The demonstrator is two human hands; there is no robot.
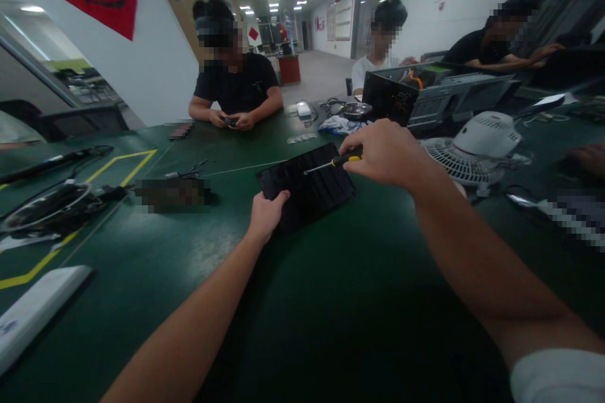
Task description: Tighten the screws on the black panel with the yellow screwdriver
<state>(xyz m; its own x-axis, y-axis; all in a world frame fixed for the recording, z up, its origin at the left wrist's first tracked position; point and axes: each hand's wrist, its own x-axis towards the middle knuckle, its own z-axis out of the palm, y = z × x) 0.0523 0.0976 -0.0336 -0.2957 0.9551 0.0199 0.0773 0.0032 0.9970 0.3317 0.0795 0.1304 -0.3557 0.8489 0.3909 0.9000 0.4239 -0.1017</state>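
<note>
A flat black rectangular panel or tray (314, 198) with raised ribs lies tilted in front of me over the green table. My left hand (268, 214) grips its near left edge, thumb on top and fingers hidden beneath. In my right hand (385, 154) is a screwdriver (347, 157) with a black and yellow handle, fingers closed round it. Its metal shaft points left across the panel, the tip over the panel's upper middle. Whether the tip touches the surface I cannot tell.
Right of the panel stands a white fan (486, 145); behind it is an open computer case (439, 101). A metal bowl (358, 111) sits farther back. A white box (42, 312) lies at left, beyond yellow tape. Across the table (227, 264) sit several people.
</note>
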